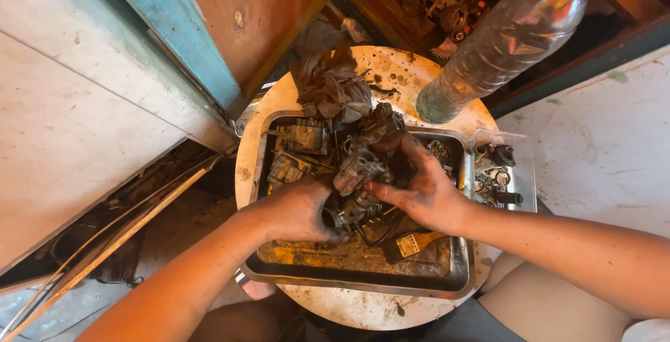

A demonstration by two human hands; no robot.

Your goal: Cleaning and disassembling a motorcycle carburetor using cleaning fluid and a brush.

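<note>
A grimy metal carburetor body (357,171) is held over a shallow metal tray (356,283) that stands on a round white stool top (363,308). My left hand (296,209) grips its lower end from the left. My right hand (419,185) grasps it from the right, fingers dark with oil. Other dirty metal parts (296,148) lie in the tray's far left corner. Under my right hand, a small brush (408,244) with a wooden handle rests in the tray.
A crumpled oily rag (331,85) lies at the stool's far edge. A clear plastic bottle (506,38) stands at the far right. A small clear box (501,171) of little parts sits right of the tray. A wooden door (230,28) stands to the left.
</note>
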